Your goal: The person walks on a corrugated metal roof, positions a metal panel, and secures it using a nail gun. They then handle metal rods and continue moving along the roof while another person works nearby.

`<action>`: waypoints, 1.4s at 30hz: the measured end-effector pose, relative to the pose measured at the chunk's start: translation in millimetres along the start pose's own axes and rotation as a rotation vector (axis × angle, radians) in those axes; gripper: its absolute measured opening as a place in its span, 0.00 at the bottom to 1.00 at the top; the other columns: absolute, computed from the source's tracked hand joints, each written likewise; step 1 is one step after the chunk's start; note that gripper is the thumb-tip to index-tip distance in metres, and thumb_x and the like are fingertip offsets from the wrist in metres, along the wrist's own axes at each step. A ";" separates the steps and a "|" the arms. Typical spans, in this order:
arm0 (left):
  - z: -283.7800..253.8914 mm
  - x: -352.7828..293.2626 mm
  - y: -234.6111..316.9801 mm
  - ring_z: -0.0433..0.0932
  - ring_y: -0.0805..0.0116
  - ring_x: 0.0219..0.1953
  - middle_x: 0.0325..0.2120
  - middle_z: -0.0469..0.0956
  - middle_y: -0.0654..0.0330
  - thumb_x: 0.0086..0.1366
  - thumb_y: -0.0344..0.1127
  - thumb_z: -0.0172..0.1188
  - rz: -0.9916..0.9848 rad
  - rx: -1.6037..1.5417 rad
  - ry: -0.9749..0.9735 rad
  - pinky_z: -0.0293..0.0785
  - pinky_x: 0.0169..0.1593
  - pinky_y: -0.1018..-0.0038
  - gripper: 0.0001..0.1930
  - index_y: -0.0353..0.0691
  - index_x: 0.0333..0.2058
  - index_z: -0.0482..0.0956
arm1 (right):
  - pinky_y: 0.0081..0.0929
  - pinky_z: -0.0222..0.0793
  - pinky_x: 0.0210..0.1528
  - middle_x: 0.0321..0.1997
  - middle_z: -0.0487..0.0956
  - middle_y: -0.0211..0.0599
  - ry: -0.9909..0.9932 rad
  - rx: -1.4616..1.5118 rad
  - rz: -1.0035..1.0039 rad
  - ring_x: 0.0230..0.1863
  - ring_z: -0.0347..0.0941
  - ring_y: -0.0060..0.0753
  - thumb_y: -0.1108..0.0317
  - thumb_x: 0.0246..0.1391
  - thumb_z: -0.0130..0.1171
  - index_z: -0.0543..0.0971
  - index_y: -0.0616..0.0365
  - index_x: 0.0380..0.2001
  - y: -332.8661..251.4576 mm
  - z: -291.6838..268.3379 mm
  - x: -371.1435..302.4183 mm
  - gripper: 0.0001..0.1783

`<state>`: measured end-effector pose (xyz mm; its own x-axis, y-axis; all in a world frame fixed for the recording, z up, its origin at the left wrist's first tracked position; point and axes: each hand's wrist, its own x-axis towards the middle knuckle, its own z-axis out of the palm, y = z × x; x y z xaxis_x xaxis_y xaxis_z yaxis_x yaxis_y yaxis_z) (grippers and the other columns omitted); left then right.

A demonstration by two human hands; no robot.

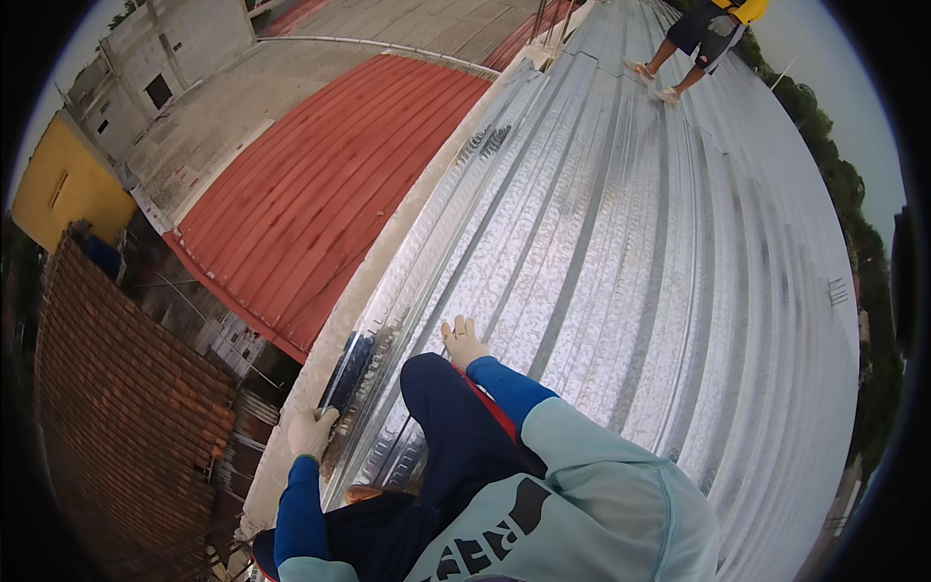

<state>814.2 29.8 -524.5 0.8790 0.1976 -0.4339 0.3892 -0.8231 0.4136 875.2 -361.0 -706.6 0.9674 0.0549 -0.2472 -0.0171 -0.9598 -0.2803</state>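
So I'm crouched low on this ribbed, silvery metal roof (621, 233), right along its long left side. My left hand (310, 434), in a pale cream glove, is down at the outer rim of a shiny, mirror-like metal edge strip (350, 372). Fingers are curled in there, but can't tell if they're actually pinching it. The strip sits on the roof's left border, just beside a pale concrete ledge (359, 306). My right hand (465, 342), same kind of glove, is resting on the ribbed sheets past my knee, fingers spread. Got bright blue sleeves and navy trousers with a red stripe on. Across the ledge there's a rusty-red corrugated roof (339, 175), and lower down a brown tiled one (121, 388). Another person (703, 39) in dark shorts and a yellow top is standing well up the sheets.
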 end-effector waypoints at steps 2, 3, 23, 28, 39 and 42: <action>1.7 2.3 1.8 0.89 0.47 0.36 0.30 0.87 0.41 0.62 0.57 0.68 -0.004 0.015 -0.009 0.81 0.46 0.55 0.28 0.31 0.38 0.90 | 0.74 0.75 0.59 0.81 0.54 0.51 0.001 -0.006 0.004 0.81 0.50 0.62 0.70 0.68 0.50 0.62 0.44 0.76 3.1 -1.5 -1.0 0.34; 2.5 3.7 2.7 0.89 0.46 0.37 0.31 0.87 0.40 0.63 0.58 0.67 -0.005 0.022 -0.014 0.80 0.46 0.55 0.29 0.31 0.39 0.90 | 0.74 0.76 0.58 0.81 0.54 0.51 0.012 -0.006 0.005 0.81 0.50 0.62 0.70 0.68 0.51 0.62 0.44 0.76 4.4 -2.3 -1.1 0.34; 27.6 32.4 24.5 0.87 0.37 0.42 0.35 0.86 0.35 0.69 0.65 0.59 0.051 0.082 0.115 0.79 0.49 0.49 0.33 0.35 0.43 0.90 | 0.77 0.74 0.59 0.83 0.51 0.48 -0.028 0.018 0.002 0.83 0.45 0.61 0.66 0.71 0.49 0.61 0.40 0.77 8.3 13.0 5.3 0.33; 37.0 47.2 35.8 0.86 0.36 0.43 0.36 0.86 0.35 0.68 0.65 0.60 0.070 0.083 0.127 0.79 0.49 0.49 0.33 0.35 0.43 0.90 | 0.69 0.70 0.66 0.79 0.55 0.60 0.014 0.009 -0.042 0.79 0.50 0.68 0.66 0.69 0.48 0.63 0.47 0.75 16.5 18.4 5.5 0.32; 35.8 49.9 57.8 0.87 0.36 0.41 0.34 0.85 0.35 0.68 0.67 0.59 0.081 0.096 0.132 0.79 0.48 0.48 0.35 0.32 0.39 0.90 | 0.79 0.71 0.61 0.84 0.49 0.49 -0.069 0.009 0.032 0.83 0.46 0.61 0.64 0.72 0.47 0.62 0.40 0.77 6.7 4.0 4.8 0.32; 41.6 58.1 68.2 0.86 0.36 0.41 0.33 0.85 0.35 0.68 0.66 0.59 0.093 0.105 0.180 0.79 0.48 0.47 0.35 0.32 0.38 0.90 | 0.80 0.69 0.63 0.84 0.49 0.49 -0.069 0.010 0.020 0.83 0.46 0.60 0.64 0.73 0.45 0.61 0.38 0.78 10.4 13.3 9.2 0.31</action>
<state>880.4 -37.0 -554.7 0.9485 0.2023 -0.2437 0.2814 -0.8914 0.3552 880.6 -366.7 -724.2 0.9472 0.0550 -0.3160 -0.0390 -0.9582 -0.2835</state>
